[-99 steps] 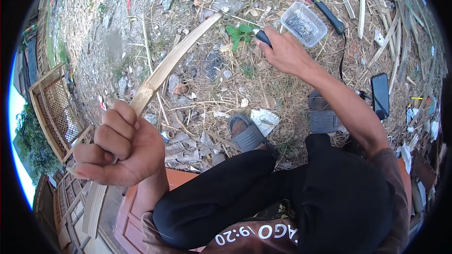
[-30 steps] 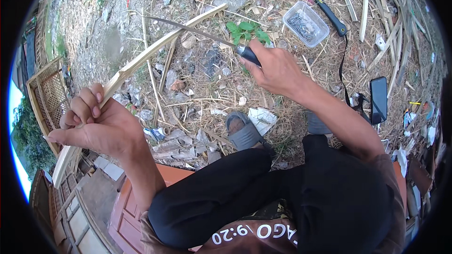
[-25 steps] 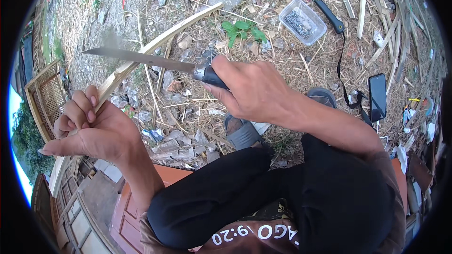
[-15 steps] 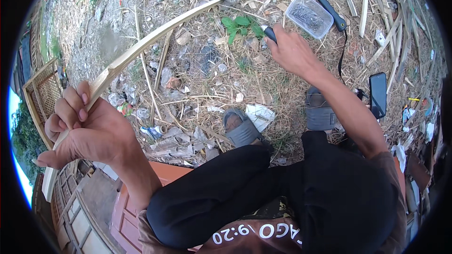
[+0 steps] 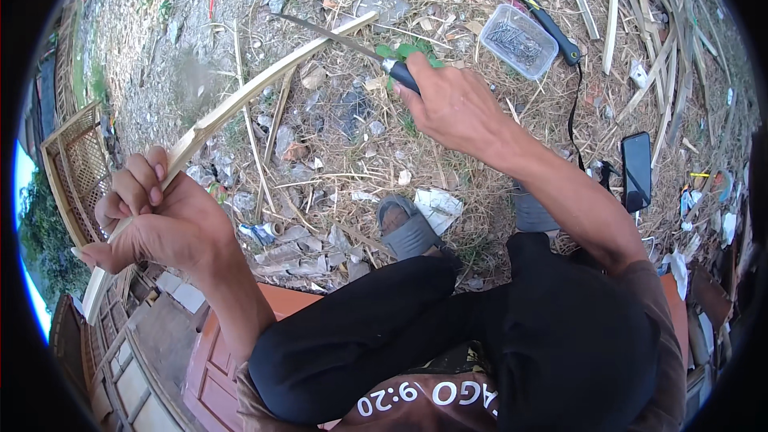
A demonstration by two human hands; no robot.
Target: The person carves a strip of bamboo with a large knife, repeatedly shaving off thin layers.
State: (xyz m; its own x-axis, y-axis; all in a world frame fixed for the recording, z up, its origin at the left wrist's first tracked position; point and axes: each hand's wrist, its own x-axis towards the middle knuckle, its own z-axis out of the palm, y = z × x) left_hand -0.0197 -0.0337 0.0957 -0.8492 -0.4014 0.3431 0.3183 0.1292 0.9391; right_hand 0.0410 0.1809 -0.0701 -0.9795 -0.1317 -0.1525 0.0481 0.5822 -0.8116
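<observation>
A long pale strip, bamboo or wood, slants from lower left up to the far middle, with a notch or split partway along it. My left hand grips it near its lower end, fingers curled over the strip. My right hand is closed round the dark handle of a knife. Its long thin blade points left and crosses the strip close to the far end; whether the two touch I cannot tell.
At the upper right a clear plastic box holds nails, beside a hammer with a yellow and black handle. More strips lie far right, near a phone. A woven cane panel stands at left. Litter and dry straw cover the ground.
My right hand has moved left, bringing the knife blade over the strip's far end. My left hand and the strip have shifted slightly to the right.
</observation>
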